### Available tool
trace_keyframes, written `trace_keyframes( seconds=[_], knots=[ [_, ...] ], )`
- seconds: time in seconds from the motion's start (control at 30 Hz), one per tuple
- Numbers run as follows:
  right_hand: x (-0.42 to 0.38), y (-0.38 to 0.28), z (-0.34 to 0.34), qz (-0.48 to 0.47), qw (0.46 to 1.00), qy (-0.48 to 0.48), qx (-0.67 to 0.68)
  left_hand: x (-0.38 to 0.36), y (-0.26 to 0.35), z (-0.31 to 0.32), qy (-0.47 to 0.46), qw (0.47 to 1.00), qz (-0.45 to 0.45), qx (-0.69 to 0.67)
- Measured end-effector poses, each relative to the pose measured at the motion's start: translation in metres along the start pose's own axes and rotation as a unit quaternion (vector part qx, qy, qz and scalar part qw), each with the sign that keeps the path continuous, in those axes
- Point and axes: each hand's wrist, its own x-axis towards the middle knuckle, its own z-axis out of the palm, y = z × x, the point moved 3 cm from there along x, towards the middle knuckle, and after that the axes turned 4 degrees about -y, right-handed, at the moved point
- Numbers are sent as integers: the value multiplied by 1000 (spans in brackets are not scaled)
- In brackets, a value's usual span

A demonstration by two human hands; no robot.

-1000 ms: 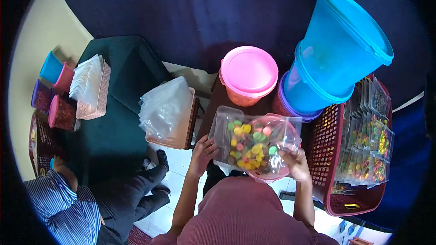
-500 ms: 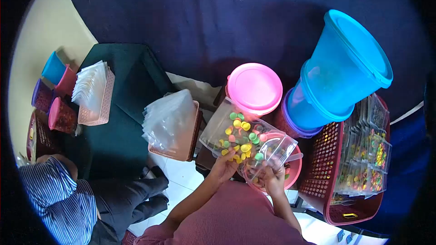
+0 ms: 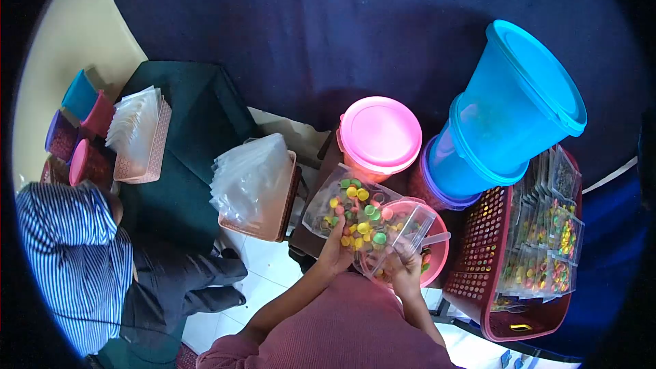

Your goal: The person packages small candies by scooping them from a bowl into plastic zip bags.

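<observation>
My left hand (image 3: 335,251) is closed on the left lower side of a clear plastic bag (image 3: 320,215). Small round, cup-shaped pieces (image 3: 364,227) in yellow, green and pink lie inside the bag. At the bag's right end, the fingers of my right hand (image 3: 406,266) are closed on the plastic, near its clear folded flap (image 3: 417,222). Under that end sits a pink bowl (image 3: 443,260), partly covered by the bag and hand. A pale handle (image 3: 436,238) sticks out over the bowl's rim; what it belongs to is hidden.
A pink-lidded tub (image 3: 381,133) and stacked blue buckets (image 3: 502,106) stand beyond. At right, a maroon basket (image 3: 478,253) holds several filled bags (image 3: 547,232). At left are baskets of flat clear bags (image 3: 249,178). Another person in a striped shirt (image 3: 68,253) is at far left.
The bag has come slightly lower and lies flatter, held in both hands. The person in the striped shirt has moved slightly upward in view.
</observation>
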Motion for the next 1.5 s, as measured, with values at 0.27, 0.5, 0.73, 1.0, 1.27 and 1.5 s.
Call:
trace_keyframes(
  seconds=[0.27, 0.5, 0.73, 1.0, 1.27, 1.5],
  knots=[
    [-1, -24, -31, -49, 996, 18, 75, -22, -10, -37, -18, 991, 92, -95],
    [3, -42, -58, -28, 998, 21, 49, -94, 43, -67, 323, 840, 370, 232],
    [-1, -44, -30, 27, 997, -64, 25, -86, 83, 15, 225, 787, 280, 501],
    [1, -19, -26, 49, 995, -85, 18, -52, 72, -25, 10, 947, 14, 321],
    [10, -13, 40, 111, 980, -167, -4, -69, 83, -68, 24, 969, -52, 239],
    [26, 9, 74, 76, 987, -113, -86, -85, 121, -97, 36, 989, -7, 143]
  ],
)
